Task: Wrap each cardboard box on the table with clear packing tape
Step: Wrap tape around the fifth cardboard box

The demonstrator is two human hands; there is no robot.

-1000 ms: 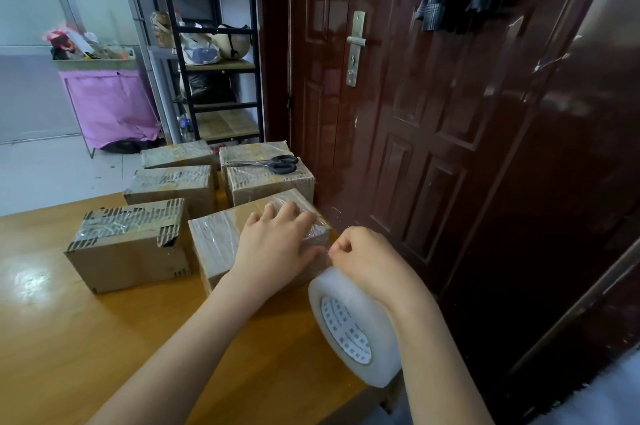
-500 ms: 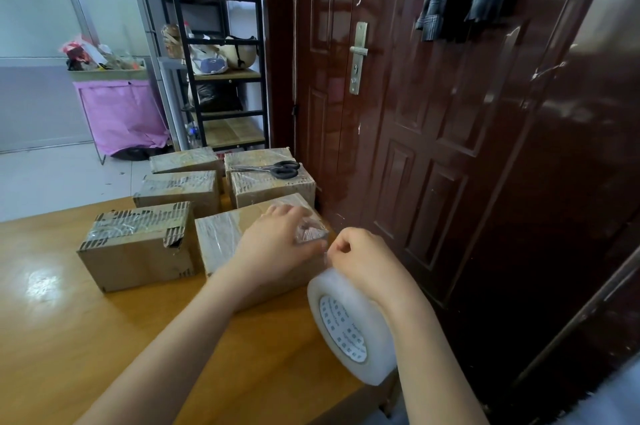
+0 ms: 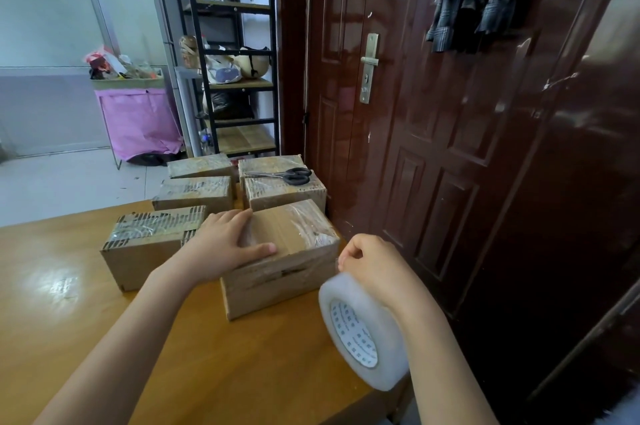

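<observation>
Two bare forearms, no sleeves, left hand (image 3: pixel 227 244), right hand (image 3: pixel 375 265), no rings

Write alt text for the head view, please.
A person's left hand rests flat on a brown cardboard box on a wooden table, while the right hand pinches clear film from a large roll of clear packing tape. Black-handled scissors lie on taped boxes behind.

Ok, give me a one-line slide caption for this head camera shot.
Left hand steadies a cardboard box while the right hand, tape roll on its wrist, pinches clear tape at the box's corner.
</observation>
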